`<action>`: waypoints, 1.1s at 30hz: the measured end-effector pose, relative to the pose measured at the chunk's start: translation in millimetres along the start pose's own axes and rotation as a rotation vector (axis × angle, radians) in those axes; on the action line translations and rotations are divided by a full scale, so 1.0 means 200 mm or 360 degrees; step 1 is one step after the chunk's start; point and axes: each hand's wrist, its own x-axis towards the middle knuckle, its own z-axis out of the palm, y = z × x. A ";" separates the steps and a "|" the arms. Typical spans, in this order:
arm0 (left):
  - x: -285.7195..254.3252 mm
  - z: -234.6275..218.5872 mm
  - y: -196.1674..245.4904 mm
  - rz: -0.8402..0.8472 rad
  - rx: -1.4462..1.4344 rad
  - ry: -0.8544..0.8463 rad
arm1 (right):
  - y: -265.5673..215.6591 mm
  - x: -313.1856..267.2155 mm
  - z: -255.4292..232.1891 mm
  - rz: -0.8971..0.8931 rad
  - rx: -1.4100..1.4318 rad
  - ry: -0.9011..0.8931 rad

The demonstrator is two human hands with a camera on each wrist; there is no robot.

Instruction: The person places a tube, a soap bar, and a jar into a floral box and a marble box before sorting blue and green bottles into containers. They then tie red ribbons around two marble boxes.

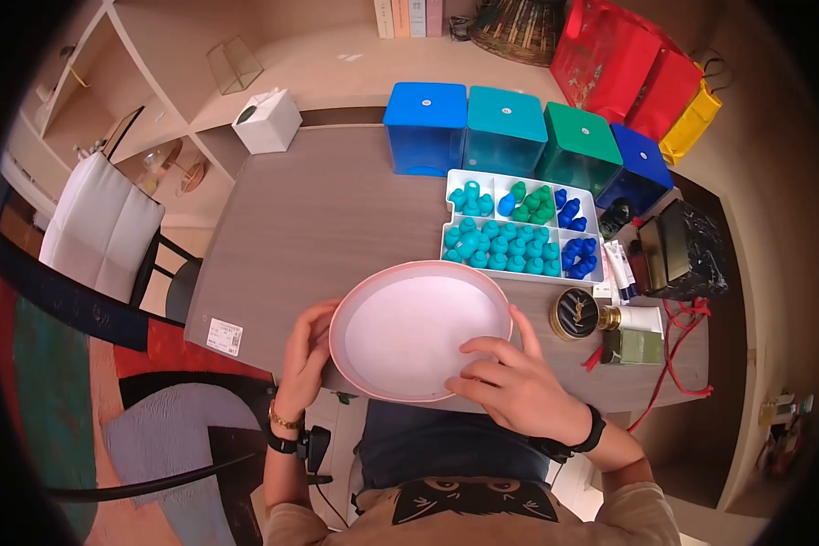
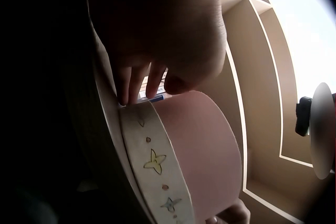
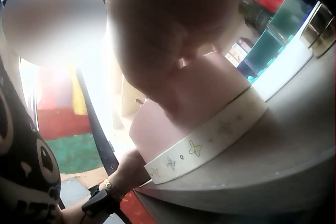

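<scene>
A round pink box (image 1: 428,329) with a pale inside stands at the table's near edge, between both hands. Round its foot, in the left wrist view, runs a white band (image 2: 155,161) printed with small stars. My left hand (image 1: 307,350) is at the box's left side, its fingers nearly straight and pointing down beside the wall, close to the tabletop. With bent fingers over the near right rim, my right hand (image 1: 523,387) grips the box. Its thumb lies against the pink outer wall (image 3: 210,85) in the right wrist view.
Beyond the box, a white divided tray (image 1: 449,214) holds several teal, green and blue pieces. Behind it stand blue, teal (image 1: 508,136), green and dark blue bins. A round black case (image 1: 574,314), tubes, a green box (image 1: 633,347) and red cord (image 1: 669,364) lie at right.
</scene>
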 end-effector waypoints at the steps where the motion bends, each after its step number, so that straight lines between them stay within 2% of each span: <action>1: 0.00 0.01 0.02 0.0061 -0.0084 -0.0001 | 0.00 0.01 -0.01 0.0005 -0.0011 -0.0012; 2: -0.01 0.02 0.02 0.0121 -0.0169 -0.0003 | 0.00 0.02 -0.02 -0.0019 -0.0014 -0.0051; 5: -0.02 0.03 0.05 0.0465 0.0591 -0.0111 | 0.02 0.02 -0.03 -0.0073 -0.0003 -0.0170; 7: -0.06 0.08 0.13 0.0640 0.0917 -0.0188 | 0.04 0.02 0.00 -0.0094 0.0028 -0.0252; 9: -0.07 0.12 0.21 0.0785 0.1366 -0.0359 | 0.03 0.02 0.00 -0.0043 0.0032 -0.0179; 10: -0.07 0.19 0.27 0.0779 0.1441 -0.0327 | 0.02 0.01 0.00 -0.0018 0.0035 -0.0145; 13: -0.10 0.18 0.18 0.0899 0.1727 -0.0533 | -0.01 -0.02 -0.03 0.0088 0.0267 0.0012; 14: -0.10 0.21 0.21 0.0903 0.1654 -0.0410 | -0.01 -0.04 -0.04 0.0134 0.0274 0.0069; 18: -0.18 0.10 0.19 0.0882 0.1708 -0.0301 | 0.03 -0.16 -0.04 0.0319 0.0331 0.0337; 20: -0.22 0.03 0.17 0.0858 0.1760 -0.0111 | 0.06 -0.22 -0.02 0.0421 0.0329 0.0468; 24: -0.15 -0.08 0.17 0.0750 0.1807 0.0247 | 0.11 -0.32 0.02 0.0570 0.0293 0.0530; 25: -0.10 -0.10 0.16 0.0707 0.1800 0.0337 | 0.11 -0.32 0.02 0.0555 0.0293 0.0482; 29: 0.17 -0.10 0.18 0.0891 0.1859 0.0329 | 0.11 -0.34 0.03 0.0449 0.0301 0.0279; 33: 0.45 -0.11 0.09 0.0903 0.1897 0.0170 | 0.09 -0.29 -0.05 0.0360 0.0600 -0.0026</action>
